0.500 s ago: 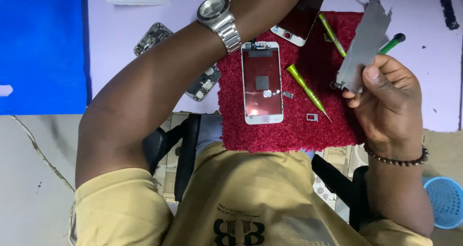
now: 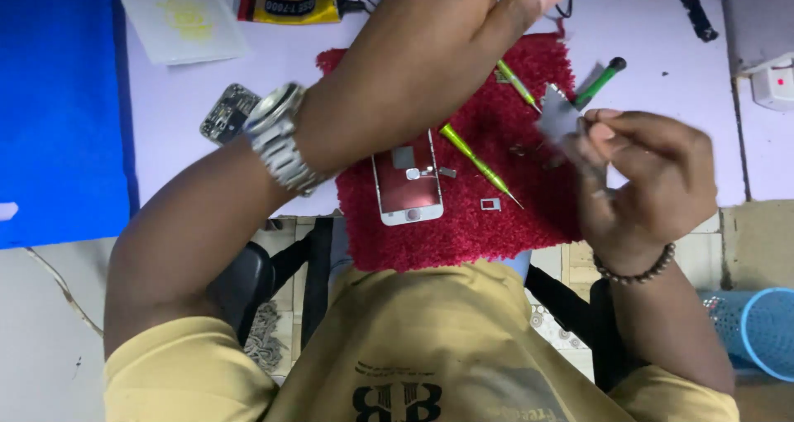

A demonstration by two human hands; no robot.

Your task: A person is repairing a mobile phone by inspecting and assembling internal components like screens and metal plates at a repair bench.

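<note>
My right hand (image 2: 653, 178) pinches a thin grey metal plate (image 2: 558, 114), blurred, above the right side of a red fuzzy mat (image 2: 463, 236). My left hand (image 2: 451, 45), with a silver watch (image 2: 277, 136) on its wrist, reaches across the mat's upper part with fingers stretched out and nothing visible in it. Just below that forearm, a white phone screen panel (image 2: 407, 189) lies on the mat. A green screwdriver (image 2: 480, 153) lies between the panel and my right hand. A small metal piece (image 2: 490, 204) rests near its tip.
A second green screwdriver (image 2: 517, 83) and a green-handled tool (image 2: 602, 76) lie at the mat's top right. A yellow glue tube (image 2: 289, 4), a white packet (image 2: 178, 16) and a phone circuit part (image 2: 227, 112) lie on the desk. At far right are a white socket (image 2: 775, 87) and a blue basket (image 2: 765, 327).
My left hand has come back into view over the mat. The grey plate in my right hand has dropped lower and turned, and now looks smaller and blurred.
</note>
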